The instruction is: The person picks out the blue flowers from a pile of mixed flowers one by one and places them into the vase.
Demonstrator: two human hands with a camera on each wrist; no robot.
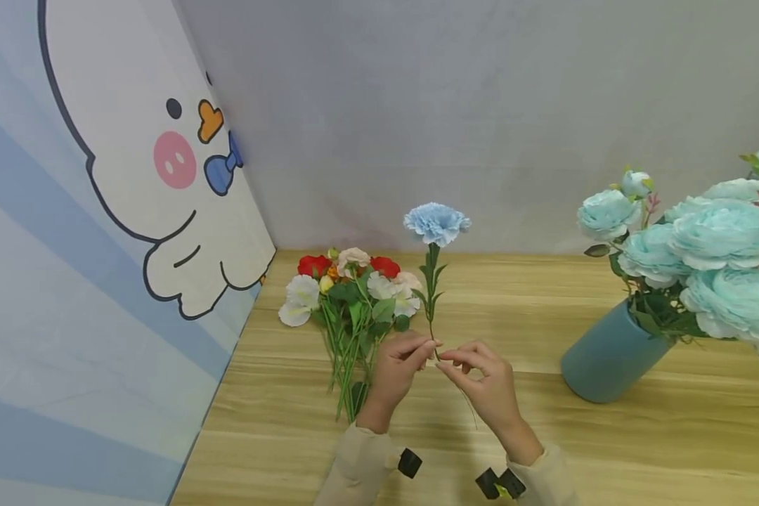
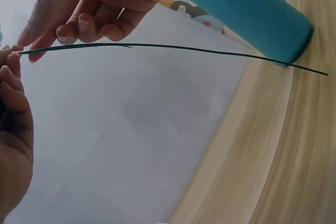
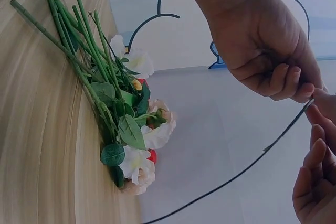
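A light blue carnation [image 1: 437, 224] with narrow green leaves stands upright above both hands. My left hand [image 1: 397, 371] pinches its thin stem [image 1: 431, 329] near the lower part. Beside it, my right hand [image 1: 488, 383] pinches a thin dark green strand [image 2: 173, 46] where it meets the stem, the fingertips of both hands nearly touching. From there the strand trails away past the right hand and ends free in the left wrist view. The right wrist view shows the strand [image 3: 231, 180] too, bowed between the hands and the lower edge. Whether strand and stem are one piece, I cannot tell.
Left of the hands lies a bunch of artificial flowers [image 3: 131, 129], red, white, pale pink and yellow, with green stems. To the right stands a teal vase [image 1: 613, 355] full of turquoise blooms [image 1: 724, 232]. A wall panel with a cartoon [image 1: 126, 140] borders the wooden table [image 1: 278, 450].
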